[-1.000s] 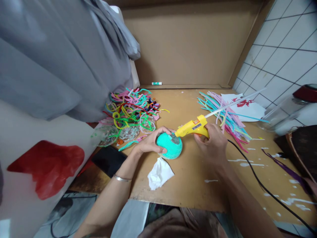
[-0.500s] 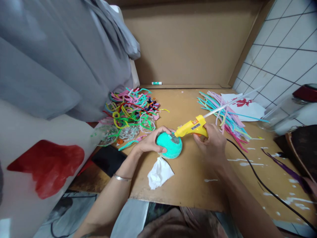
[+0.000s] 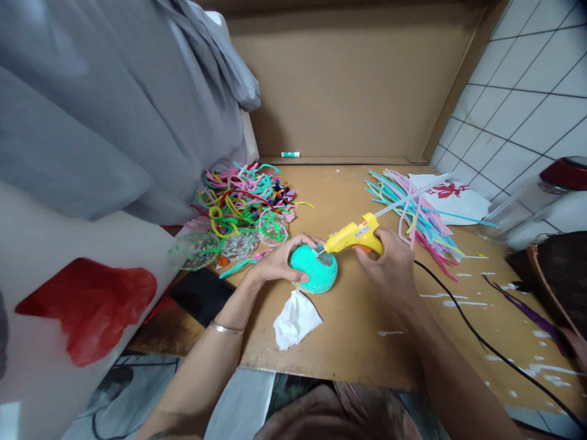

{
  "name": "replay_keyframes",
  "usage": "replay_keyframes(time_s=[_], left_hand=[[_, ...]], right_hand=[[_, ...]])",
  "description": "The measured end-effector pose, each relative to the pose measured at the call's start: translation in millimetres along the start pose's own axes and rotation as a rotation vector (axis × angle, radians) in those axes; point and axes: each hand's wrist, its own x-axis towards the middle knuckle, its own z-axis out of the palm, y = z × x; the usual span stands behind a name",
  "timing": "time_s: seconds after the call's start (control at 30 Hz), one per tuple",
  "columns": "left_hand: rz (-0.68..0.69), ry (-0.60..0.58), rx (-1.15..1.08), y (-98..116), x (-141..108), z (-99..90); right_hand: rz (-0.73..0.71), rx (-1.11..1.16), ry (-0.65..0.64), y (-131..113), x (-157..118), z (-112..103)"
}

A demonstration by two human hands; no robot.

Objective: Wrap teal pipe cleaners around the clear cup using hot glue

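My left hand (image 3: 279, 264) is wrapped round a rounded turquoise object (image 3: 314, 275) that looks covered in coiled pipe cleaner, with a bare greyish patch on top. In my right hand (image 3: 389, 263) is a yellow hot glue gun (image 3: 354, 237), a clear glue stick (image 3: 413, 194) poking out of its back. The gun's nozzle tip is at the bare patch; whether it touches I cannot tell. Just below the turquoise object lies a crumpled white tissue (image 3: 296, 320).
Tangled coloured pipe cleaners (image 3: 243, 195) lie at the left, beside a black phone-like slab (image 3: 202, 297). More straight pipe cleaners (image 3: 413, 211) are at the right, near a clear jar (image 3: 527, 201) and a brown bag (image 3: 557, 275). The gun's black cord (image 3: 477, 333) runs down the right side.
The glue gun has shifted slightly, its glue stick swinging lower and a little left. My left hand and the turquoise object have stayed in place.
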Motion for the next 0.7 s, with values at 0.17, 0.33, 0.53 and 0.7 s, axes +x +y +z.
replay_keyframes(time_s=[0.17,0.33,0.53,0.7], left_hand=[[0.030,-0.006,-0.024,-1.1,0.5,0.5],[0.025,-0.013,-0.061,-1.6,0.5,1.1],[0.042,-0.013,-0.049,-3.2,0.6,0.3],[0.077,-0.014,-0.025,-4.5,2.1,-0.3]], right_hand=[[0.252,-0.075,-0.070,14.9,4.4,-0.3],[0.391,-0.341,-0.296,34.2,10.7,-2.3],[0.510,-0.631,-0.633,38.1,12.2,-5.5],[0.308,-0.698,-0.496,39.1,9.7,-9.8]])
